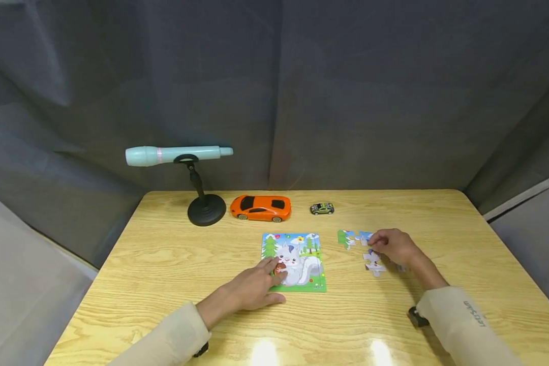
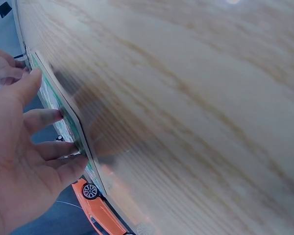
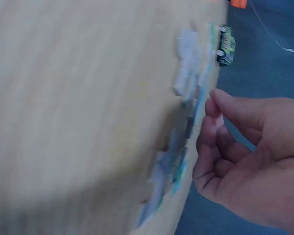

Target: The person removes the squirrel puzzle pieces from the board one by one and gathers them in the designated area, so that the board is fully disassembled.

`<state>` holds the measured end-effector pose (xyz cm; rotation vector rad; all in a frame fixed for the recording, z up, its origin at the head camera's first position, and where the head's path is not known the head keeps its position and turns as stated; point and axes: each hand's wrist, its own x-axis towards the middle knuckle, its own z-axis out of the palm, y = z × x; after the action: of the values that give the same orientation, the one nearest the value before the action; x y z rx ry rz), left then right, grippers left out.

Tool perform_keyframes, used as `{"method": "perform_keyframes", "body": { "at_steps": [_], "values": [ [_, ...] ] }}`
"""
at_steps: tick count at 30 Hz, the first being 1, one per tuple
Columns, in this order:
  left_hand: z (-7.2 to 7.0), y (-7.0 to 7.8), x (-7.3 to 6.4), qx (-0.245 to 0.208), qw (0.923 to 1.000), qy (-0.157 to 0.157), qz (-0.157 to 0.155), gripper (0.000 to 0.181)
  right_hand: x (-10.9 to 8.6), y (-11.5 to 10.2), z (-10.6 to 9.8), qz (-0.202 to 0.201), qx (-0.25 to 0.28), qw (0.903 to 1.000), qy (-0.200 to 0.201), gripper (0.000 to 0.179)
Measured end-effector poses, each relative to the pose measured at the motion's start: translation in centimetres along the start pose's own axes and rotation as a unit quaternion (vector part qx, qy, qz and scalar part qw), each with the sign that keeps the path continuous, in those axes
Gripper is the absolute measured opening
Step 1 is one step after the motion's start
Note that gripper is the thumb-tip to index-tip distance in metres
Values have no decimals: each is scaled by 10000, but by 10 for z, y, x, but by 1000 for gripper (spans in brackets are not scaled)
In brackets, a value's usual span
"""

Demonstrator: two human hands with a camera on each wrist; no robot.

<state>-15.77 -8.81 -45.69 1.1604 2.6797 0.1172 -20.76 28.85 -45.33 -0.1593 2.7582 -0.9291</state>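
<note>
A square puzzle board (image 1: 308, 279), printed with a white squirrel, lies near the middle of the table. My left hand (image 1: 256, 284) rests on its lower left part, fingers extended, and in the left wrist view the fingertips touch its edge. Loose jigsaw pieces lie to the right: a tree piece (image 1: 345, 238), a blue sky piece (image 1: 363, 237) and a squirrel-face piece (image 1: 374, 263), with more partly hidden by the arm. Over them is my right hand (image 1: 395, 246), its thumb and index fingertips together beside the sky piece. Whether a piece is pinched there cannot be made out.
Behind the board stand an orange toy car (image 1: 261, 208) and a small patterned toy car (image 1: 322, 208). A light-blue microphone (image 1: 183, 154) sits on a black stand (image 1: 206, 209) at the back left. A dark curtain (image 1: 347, 101) hangs behind the wooden table (image 1: 164, 259).
</note>
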Motion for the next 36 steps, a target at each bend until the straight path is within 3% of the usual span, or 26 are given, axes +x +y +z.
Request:
{"method": "perform_keyframes", "body": {
  "at_steps": [5, 15, 27, 32, 36],
  "values": [
    [-1, 1, -1, 86, 10000, 7, -23, 59, 4, -11, -5, -169, -192, 9992, 319, 19],
    [-1, 0, -2, 285, 9995, -6, -114, 59, 19, -43, 12, -333, 73, 9992, 187, 21],
    [0, -2, -5, 437, 9990, 58, 2, 58, 34, -96, 55, -619, 364, 9969, -330, 15],
    [2, -4, -7, 431, 9990, 99, 4, 58, 38, -113, 73, -756, 296, 9961, -347, 10],
    [4, -6, -8, 397, 9992, 52, -79, 59, 42, -124, 86, -606, 358, 9967, -397, 7]
  ]
}}
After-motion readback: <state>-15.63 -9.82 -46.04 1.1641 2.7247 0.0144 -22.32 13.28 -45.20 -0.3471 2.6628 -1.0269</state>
